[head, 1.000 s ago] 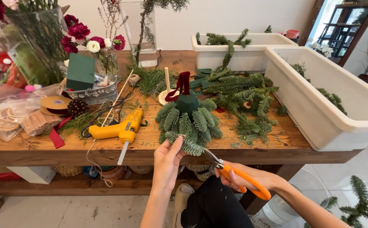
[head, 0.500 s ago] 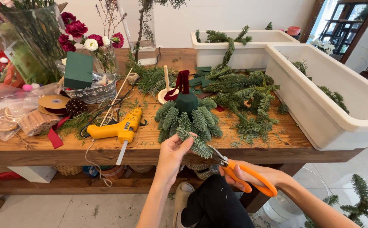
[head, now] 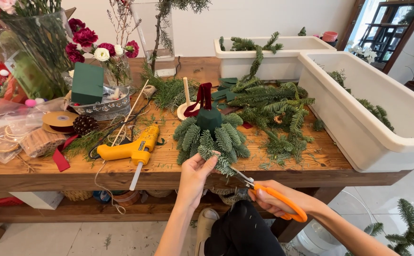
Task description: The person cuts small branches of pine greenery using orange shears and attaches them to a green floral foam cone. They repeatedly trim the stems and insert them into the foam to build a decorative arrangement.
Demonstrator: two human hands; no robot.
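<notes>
The left hand (head: 195, 173) pinched a fir sprig (head: 216, 159) while the right hand (head: 275, 201) gripped orange scissors (head: 268, 194) at its tip, mid-trim; closing the blades seemed due.

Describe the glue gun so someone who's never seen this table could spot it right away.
On the long wooden table, look at the front edge, left of the fir arrangement the left hand touches. The glue gun lies flat there, the only bright yellow thing among greenery.
</notes>
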